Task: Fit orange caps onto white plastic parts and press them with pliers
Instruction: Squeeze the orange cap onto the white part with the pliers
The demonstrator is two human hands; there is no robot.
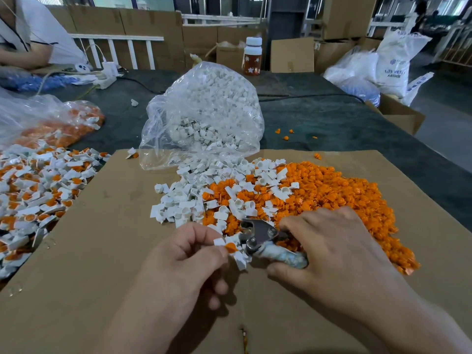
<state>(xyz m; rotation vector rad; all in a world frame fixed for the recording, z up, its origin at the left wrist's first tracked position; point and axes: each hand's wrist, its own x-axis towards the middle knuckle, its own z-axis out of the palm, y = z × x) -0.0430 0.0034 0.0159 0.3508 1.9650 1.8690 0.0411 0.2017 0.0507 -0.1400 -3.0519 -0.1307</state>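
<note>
hands: 2, left hand [184,254], right hand [339,249]
pliers [258,236]: 1
clear bags of parts [209,111]: 2
bottle [252,56]: 1
orange caps [332,190], white parts [194,180]: heaps, uncountable

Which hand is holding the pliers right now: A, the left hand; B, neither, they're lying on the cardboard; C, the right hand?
C: the right hand grips the pliers by the handle, while the left hand pinches a white part with an orange cap in it.

Orange-capped white part [228,246], seemingly against pliers [258,236]
</note>
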